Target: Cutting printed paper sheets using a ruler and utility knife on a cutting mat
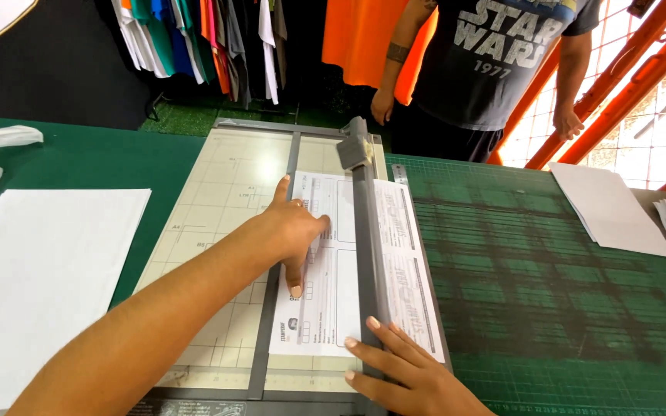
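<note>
A grey paper trimmer (217,200) with a cream gridded bed lies before me on the green table. A printed white sheet (325,308) rests on the bed and passes under the grey cutting rail (368,254). My left hand (294,231) presses flat on the sheet, fingers spread, just left of the rail. My right hand (406,374) rests with its fingertips on the near end of the rail. The rail's cutter head (355,148) sits at the far end.
A stack of blank white paper (32,270) lies at the left. A green cutting mat (549,285) covers the right side, with more white sheets (610,208) at its far right. Another person (487,69) in a dark shirt stands beyond the table. Clothes hang behind.
</note>
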